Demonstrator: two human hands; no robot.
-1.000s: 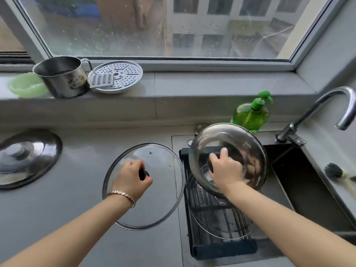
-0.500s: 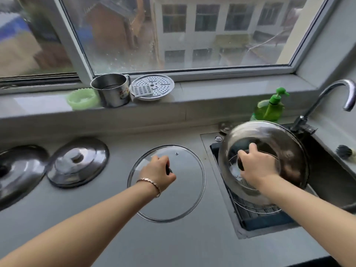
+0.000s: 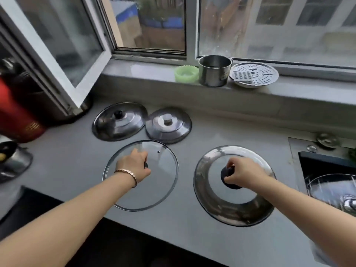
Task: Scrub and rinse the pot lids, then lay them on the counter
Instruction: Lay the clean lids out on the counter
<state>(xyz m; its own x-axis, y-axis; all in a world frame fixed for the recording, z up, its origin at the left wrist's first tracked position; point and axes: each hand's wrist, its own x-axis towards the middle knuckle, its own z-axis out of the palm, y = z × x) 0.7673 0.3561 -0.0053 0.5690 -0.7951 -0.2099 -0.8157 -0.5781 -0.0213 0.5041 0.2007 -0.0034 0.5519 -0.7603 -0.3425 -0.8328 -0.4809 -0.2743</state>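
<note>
Two lid knobs (image 3: 229, 181) mostly hidden: left grip (image 3: 133, 166) clasps glass lid (image 3: 163, 182), right grip (image 3: 244, 174) pinches steel lid (image 3: 231, 212).

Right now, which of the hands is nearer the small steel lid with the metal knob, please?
Left. The left hand grips the glass lid by its knob, just in front of the small steel lid; the right hand, gripping the large domed lid, is farther right.

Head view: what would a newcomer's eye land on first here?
The left hand grips the knob of the clear glass lid, and the right hand grips the dark knob of the large steel-rimmed lid. Both lids lie on the grey counter. Behind them, a wider steel lid and a smaller steel lid lie side by side.
</note>
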